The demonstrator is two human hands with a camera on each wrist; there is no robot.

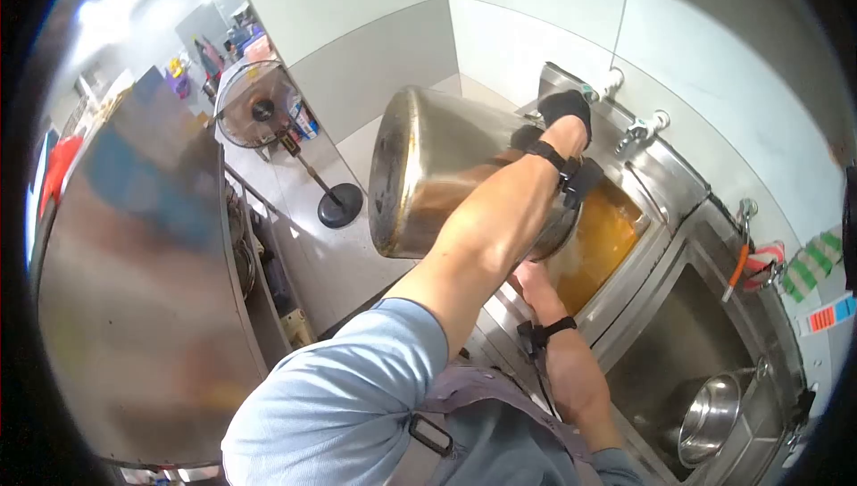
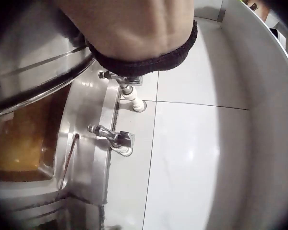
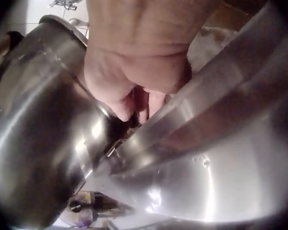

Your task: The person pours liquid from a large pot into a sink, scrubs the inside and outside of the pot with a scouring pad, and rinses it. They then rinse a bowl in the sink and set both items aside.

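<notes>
A large stainless steel stockpot [image 1: 482, 147] lies tipped on its side, its mouth toward the left sink basin [image 1: 656, 249] and its scorched base to the left. Orange-brown liquid [image 1: 607, 240] stands in that basin. My left hand [image 1: 565, 109], in a black glove, grips the pot at the far side near the rim. In the left wrist view its fingers are hidden behind the wrist and dark cuff. My bare right hand [image 3: 139, 91] holds the pot's near side low down, fingers curled between the pot and the sink's metal front.
Wall taps [image 1: 638, 133] line the sink's back. The right basin [image 1: 678, 352] holds a smaller steel pot [image 1: 710, 419]. A striped cloth [image 1: 812, 267] and an orange-ended hose [image 1: 736, 272] hang at the right. A standing fan [image 1: 263, 111] and a big steel surface [image 1: 134, 290] are at the left.
</notes>
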